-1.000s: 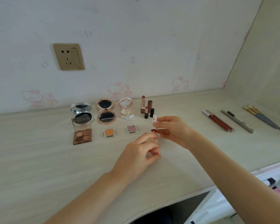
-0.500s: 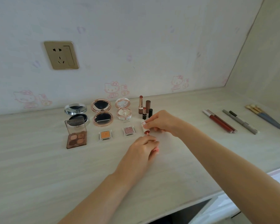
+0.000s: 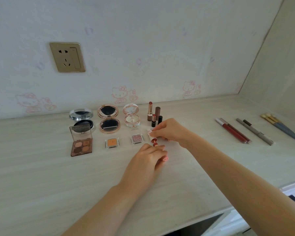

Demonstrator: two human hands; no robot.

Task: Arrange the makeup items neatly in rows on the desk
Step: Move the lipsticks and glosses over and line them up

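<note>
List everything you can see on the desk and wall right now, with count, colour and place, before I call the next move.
Round compacts: 3, open; silver, rose-gold, clear pink; back row, left.
Eyeshadow quad: 1, brown, front row, far left.
Single eyeshadow pans: 2, orange and pink, front row.
Lipsticks: 2 uncapped, upright, caps beside them, back row.
Small white tube: 1, red end, in right hand.
Lip glosses: 2, red, lying right.
Grey pencils: 2, right.
Brushes: gold-grey, far right, count unclear.
Desk: 1, pale wood.
Wall socket: 1, gold.
Left hand: pinching a red-ended piece.
Right hand: grip on tube.
</note>
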